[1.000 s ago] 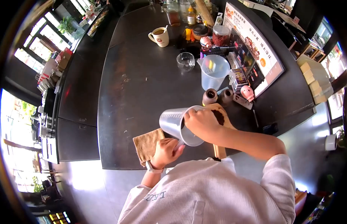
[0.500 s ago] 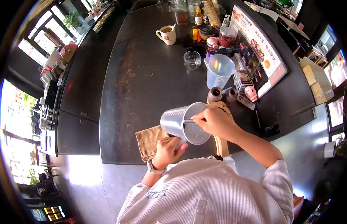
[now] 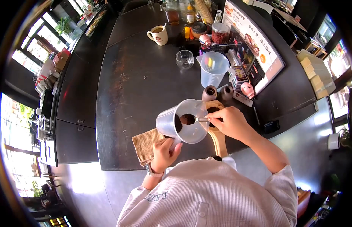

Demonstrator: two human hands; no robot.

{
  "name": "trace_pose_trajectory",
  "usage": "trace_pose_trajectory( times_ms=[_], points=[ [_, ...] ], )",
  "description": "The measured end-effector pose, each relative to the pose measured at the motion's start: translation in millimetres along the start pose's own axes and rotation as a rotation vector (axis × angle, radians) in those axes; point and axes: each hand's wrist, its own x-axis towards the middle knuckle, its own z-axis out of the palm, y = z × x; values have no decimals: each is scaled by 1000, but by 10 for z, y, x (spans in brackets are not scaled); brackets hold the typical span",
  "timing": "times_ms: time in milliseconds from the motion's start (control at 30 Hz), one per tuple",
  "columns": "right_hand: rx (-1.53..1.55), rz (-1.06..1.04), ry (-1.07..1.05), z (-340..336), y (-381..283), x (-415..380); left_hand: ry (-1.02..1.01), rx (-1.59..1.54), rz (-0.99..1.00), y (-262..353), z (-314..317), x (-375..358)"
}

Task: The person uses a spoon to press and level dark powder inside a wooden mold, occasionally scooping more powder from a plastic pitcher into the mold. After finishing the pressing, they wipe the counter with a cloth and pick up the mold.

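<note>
My left hand (image 3: 163, 154) is closed round the handle of a clear plastic measuring jug (image 3: 166, 118), which is tilted with its mouth toward my right. Dark brown powder (image 3: 178, 124) lies inside the jug. My right hand (image 3: 233, 122) pinches the handle of a spoon (image 3: 201, 119), whose bowl carries a heap of brown powder at the jug's mouth. Beneath and beside my right hand stands a tan container (image 3: 218, 143) with dark contents, partly hidden by the hand. A folded brown cloth (image 3: 143, 145) lies beside my left hand.
Beyond the jug stand a second measuring jug (image 3: 213, 68), two dark bottles (image 3: 210, 92), a small glass cup (image 3: 184, 59) and a white mug (image 3: 159, 36) of brown drink. A menu board (image 3: 255, 45) leans along the right. A red-filled jar (image 3: 220, 33) sits near it.
My right hand has drawn back to the right, bringing the spoon's bowl, loaded with brown powder, into sight. The view has shifted slightly; my left hand still grips the jug.
</note>
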Motion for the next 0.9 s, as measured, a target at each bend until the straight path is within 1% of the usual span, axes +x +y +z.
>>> trace_pose_trajectory(
  times_ms=[133, 333, 433, 533, 567, 600, 667, 767, 800, 867, 900],
  points=[
    [6, 13, -13, 66, 65, -1, -4, -12, 9, 5, 33, 27],
    [164, 54, -83, -27, 124, 44, 8, -19, -42, -34, 65, 15],
    [287, 38, -5, -47, 214, 0, 11, -25, -69, -59, 101, 27],
    [332, 142, -23, -210, 199, -64, 24, -33, -90, -94, 180, 35],
    [365, 120, 8, -215, 265, -95, 30, -25, -98, -111, 205, 29],
    [355, 139, 6, -275, 262, -123, 35, -18, -104, -126, 232, 20],
    [380, 128, 47, -331, 358, -192, 129, -15, -183, -153, 285, 1],
    [403, 232, 30, -379, 503, -300, 346, -147, -354, -292, 410, -3],
    [407, 243, 38, -367, 559, -330, 404, -211, -399, -409, 469, -44],
    [416, 262, 46, -287, 699, -372, 506, -399, -430, -498, 545, 1],
    [415, 219, 91, -207, 789, -389, 573, -549, -511, -419, 582, 90]
  ],
)
